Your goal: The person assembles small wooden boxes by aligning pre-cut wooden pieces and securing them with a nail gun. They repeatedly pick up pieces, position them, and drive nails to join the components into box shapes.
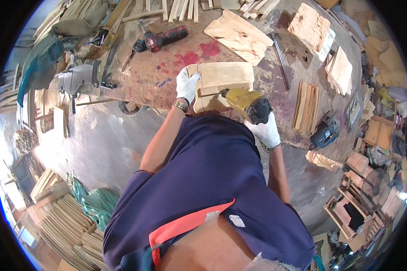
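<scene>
At the table's near edge lies a pale wooden board (226,73) with rounded corners and a wooden strip (208,90) across it. My left hand (187,86), in a white glove, grips the board's left edge, thumb on top. My right hand (266,132), also gloved, is closed round a yellow nail gun (244,100). The tool's nose points left and sits at the strip's right part; whether it touches the wood I cannot tell. The grip of the nail gun is mostly hidden behind its body and my glove.
Beyond the board lie another wooden board (239,36), a red-and-black cordless drill (160,39) and a metal bar (280,61). A bundle of wooden strips (305,107) and a blue-black power tool (324,133) sit right. A teal mitre saw (40,67) stands left.
</scene>
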`<state>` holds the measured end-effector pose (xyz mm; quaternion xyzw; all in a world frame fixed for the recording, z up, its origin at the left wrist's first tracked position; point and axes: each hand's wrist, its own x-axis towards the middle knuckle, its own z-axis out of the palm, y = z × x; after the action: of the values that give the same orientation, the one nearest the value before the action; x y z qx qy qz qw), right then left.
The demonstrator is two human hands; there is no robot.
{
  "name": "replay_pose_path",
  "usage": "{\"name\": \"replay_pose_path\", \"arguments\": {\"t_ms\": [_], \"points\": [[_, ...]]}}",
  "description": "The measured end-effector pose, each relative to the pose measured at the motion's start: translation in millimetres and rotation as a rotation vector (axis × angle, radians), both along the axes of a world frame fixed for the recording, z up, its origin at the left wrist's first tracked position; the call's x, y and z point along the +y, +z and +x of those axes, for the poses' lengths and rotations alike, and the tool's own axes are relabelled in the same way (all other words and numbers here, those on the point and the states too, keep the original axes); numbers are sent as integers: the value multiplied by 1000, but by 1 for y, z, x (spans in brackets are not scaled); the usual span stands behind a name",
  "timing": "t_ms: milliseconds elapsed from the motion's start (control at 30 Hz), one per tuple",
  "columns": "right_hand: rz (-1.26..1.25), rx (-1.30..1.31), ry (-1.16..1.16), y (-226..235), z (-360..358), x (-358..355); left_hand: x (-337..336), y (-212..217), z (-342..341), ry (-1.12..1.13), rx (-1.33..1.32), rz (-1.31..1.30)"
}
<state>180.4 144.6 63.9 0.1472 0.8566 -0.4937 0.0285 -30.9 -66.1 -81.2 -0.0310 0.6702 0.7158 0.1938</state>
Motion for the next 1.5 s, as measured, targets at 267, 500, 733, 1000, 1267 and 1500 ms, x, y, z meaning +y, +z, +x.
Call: {"name": "replay_pose_path", "arguments": {"t_ms": [267, 500, 733, 1000, 1267, 1500], "points": [[33, 70, -24, -11, -4, -4, 0, 11, 8, 12, 43, -91], [-22, 45, -57, -21, 0, -16, 0, 15, 9, 22, 94, -136], [168, -16, -206, -30, 17, 9, -48, -28, 3, 102, 77, -42], [812, -199, -617, -100, 20, 37, -168, -93, -11, -142, 350, -619], [559, -213, -569, -133, 4, 27, -163, -112, -22, 7, 177, -663], [554, -91, -673, -137, 8, 20, -123, -128, -63, -259, 474, -766]]}}
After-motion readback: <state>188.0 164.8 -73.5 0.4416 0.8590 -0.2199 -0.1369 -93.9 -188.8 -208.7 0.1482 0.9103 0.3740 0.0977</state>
